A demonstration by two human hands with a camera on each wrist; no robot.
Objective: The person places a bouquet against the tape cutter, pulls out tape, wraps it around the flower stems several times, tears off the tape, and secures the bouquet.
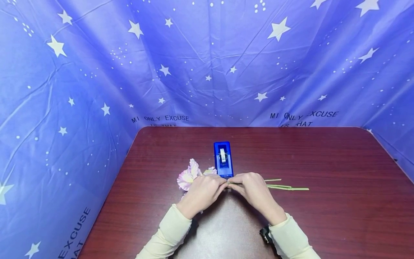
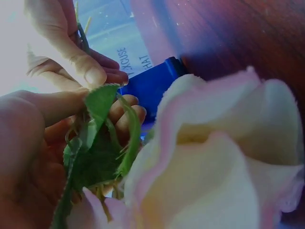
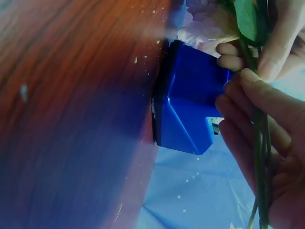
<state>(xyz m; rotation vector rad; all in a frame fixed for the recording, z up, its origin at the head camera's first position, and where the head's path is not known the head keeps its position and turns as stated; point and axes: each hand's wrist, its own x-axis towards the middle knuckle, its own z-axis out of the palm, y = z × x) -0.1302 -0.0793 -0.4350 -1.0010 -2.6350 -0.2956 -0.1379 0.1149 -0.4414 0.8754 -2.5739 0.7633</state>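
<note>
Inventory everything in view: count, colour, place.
table: one, reddish-brown, foreground
cloth: count unclear, blue with white stars, behind table
tape dispenser: one, blue, on table
tape roll: one, whitish, in dispenser
flowers: at least two, pink-white, left of dispenser
leaves: several, green, near flowers
stems: at least three, green, reaching rightward
sleeves: two, cream, on forearms
left hand: one, bare, pinching stems
right hand: one, bare, pinching stems

Both forearms [image 1: 169, 230], covered with long cream cloth sleeves [image 1: 291, 235], reach forward and lean inward. The bare left hand [image 1: 205, 189] and the bare right hand [image 1: 253, 190] face each other; their thumbs [image 3: 267, 95] and fingers [image 3: 238, 148] are bent in a pinch, tips very near together.
</note>
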